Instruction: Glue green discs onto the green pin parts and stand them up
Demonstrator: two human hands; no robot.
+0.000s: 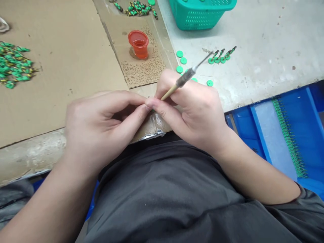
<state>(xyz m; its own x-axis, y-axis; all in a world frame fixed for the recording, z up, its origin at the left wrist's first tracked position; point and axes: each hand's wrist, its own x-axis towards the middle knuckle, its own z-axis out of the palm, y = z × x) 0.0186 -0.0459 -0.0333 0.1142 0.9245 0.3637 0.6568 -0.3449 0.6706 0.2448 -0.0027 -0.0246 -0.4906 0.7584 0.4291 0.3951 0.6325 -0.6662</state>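
My left hand (103, 121) and my right hand (194, 111) meet at the fingertips over the table's front edge. Between the pinched tips a sliver of something green shows, mostly hidden. Across my right hand lies a needle tool (184, 78) with a pale wooden handle, its thin metal tip pointing up and right. Loose green buttons (183, 60) lie just beyond my right hand. Further right are several green buttons with dark twisted pieces (222, 60) standing out from them.
A red cup (140, 45) of liquid stands on speckled cardboard (131, 72). Green knotted pieces (16, 64) are heaped at left, more (138, 8) at the top. A green basket (199, 18) is at the back. Blue trays (301, 128), one with rowed green pieces (288, 138), sit lower right.
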